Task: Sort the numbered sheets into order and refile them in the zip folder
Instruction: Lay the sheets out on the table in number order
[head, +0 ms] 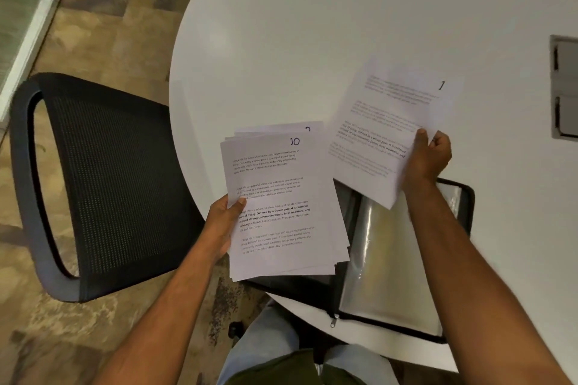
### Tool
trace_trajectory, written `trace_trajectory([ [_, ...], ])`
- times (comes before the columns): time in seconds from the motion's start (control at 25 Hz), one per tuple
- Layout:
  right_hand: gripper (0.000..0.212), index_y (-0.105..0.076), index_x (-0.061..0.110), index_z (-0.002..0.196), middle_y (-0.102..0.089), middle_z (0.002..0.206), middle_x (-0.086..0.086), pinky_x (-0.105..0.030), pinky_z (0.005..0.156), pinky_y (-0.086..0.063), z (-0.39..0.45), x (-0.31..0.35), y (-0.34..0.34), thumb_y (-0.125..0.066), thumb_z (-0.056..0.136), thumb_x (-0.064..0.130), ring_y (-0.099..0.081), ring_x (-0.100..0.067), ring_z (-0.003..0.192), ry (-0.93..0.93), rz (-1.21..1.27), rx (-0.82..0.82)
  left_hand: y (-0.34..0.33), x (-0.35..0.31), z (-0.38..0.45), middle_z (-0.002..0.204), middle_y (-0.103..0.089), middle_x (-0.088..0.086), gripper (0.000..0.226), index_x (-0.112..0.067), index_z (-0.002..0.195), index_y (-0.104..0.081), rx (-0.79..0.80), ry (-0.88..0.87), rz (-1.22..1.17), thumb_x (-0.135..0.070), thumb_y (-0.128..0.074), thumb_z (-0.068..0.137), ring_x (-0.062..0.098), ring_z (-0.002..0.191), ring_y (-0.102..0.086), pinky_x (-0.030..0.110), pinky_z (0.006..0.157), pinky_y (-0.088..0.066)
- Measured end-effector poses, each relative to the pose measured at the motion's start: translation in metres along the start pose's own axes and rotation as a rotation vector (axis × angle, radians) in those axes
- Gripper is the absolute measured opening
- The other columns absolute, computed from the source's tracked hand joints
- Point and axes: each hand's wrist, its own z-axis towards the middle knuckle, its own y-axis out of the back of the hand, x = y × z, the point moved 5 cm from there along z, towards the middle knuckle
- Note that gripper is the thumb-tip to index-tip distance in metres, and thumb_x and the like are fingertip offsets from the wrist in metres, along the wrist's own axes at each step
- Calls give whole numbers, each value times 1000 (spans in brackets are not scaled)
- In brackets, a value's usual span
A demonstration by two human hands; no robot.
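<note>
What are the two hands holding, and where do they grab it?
Left hand pinches the stack at its left edge; right hand pinches sheet 1 at its right edge.

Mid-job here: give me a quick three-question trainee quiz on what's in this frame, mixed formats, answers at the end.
1. True or false: the black zip folder with clear plastic sleeves lies open on the round white table.
2. Which handwritten number tops the stack of white printed sheets gripped by the left hand? A) 1 B) 7 C) 10
3. Fill in: the right hand holds up the single white printed sheet marked ___.

Key: 1 true; 2 C; 3 "1".
</note>
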Motion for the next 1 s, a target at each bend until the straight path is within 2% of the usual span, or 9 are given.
trace_trajectory([
  [0.08, 7, -60, 10, 106, -62, 102, 1, -9, 81, -48, 11, -4, -11, -57, 100, 10, -59, -11, 94, -3, -8, -29, 4, 8, 6, 116, -75, 15, 17, -13, 117, -67, 0, 33, -2, -12, -57, 104, 38, 110, -70, 55, 97, -56],
  [0.2, 27, -58, 3, 126, -62, 116, -2, -7, 81, -47, 26, -15, -36, -47, 100, 0, -61, -8, 98, -36, -16, -41, 12, 22, 21, 117, -74, 17, 17, -12, 118, -67, -15, 80, 13, -12, -57, 104, 37, 107, -71, 54, 95, -57],
  [0.36, 58, -38, 7, 151, -55, 139, -7, -1, 81, -46, 28, -28, -71, -41, 96, -13, -57, -13, 119, -87, -60, 113, 20, 35, 32, 118, -74, 18, 23, -8, 125, -65, -21, 120, 22, -11, -57, 104, 35, 105, -72, 51, 92, -59],
  [0.44, 77, -19, 10, 161, -42, 155, -9, -3, 97, -38, 27, -31, -83, -48, 94, -13, -46, -17, 137, -69, -132, 198, 22, 40, 33, 118, -74, 18, 24, -8, 127, -64, -11, 131, 25, -11, -57, 104, 36, 107, -71, 54, 95, -57],
  [0.56, 99, 3, 6, 163, -12, 169, -12, -19, 117, -17, 22, -33, -92, -66, 92, 1, -20, -24, 154, 40, -387, 224, 21, 42, 32, 118, -74, 17, 25, -10, 128, -64, 13, 150, 19, -12, -58, 104, 37, 109, -71, 55, 94, -57],
  [0.64, 98, -4, 8, 163, -9, 170, -13, -38, 124, -18, 13, -33, -98, -71, 93, 21, -14, -30, 155, 174, -629, 202, 20, 41, 32, 117, -75, 15, 26, -11, 129, -63, 23, 154, 18, -13, -58, 104, 36, 107, -72, 51, 89, -60],
  [0.72, 78, -29, 13, 158, -23, 165, -14, -52, 117, -31, 1, -38, -112, -66, 96, 43, -24, -36, 149, 317, -882, 312, 18, 40, 33, 116, -75, 14, 27, -11, 130, -63, 43, 153, 13, -13, -58, 104, 35, 105, -73, 48, 84, -63],
  [0.8, 66, -43, 12, 147, -33, 158, -17, -55, 114, -36, -7, -46, -130, -58, 97, 52, -30, -40, 144, 421, -1028, 489, 16, 41, 35, 113, -76, 14, 26, -10, 129, -63, 55, 153, 20, -13, -57, 104, 35, 102, -74, 46, 81, -64],
  [1.0, 75, -30, 12, 157, -20, 168, -17, -51, 126, -18, 2, -47, -166, -59, 98, 47, -14, -41, 155, 596, -1087, 695, 10, 45, 40, 112, -77, 14, 25, -11, 128, -64, 74, 142, 32, -13, -57, 104, 36, 102, -74, 49, 86, -62],
])
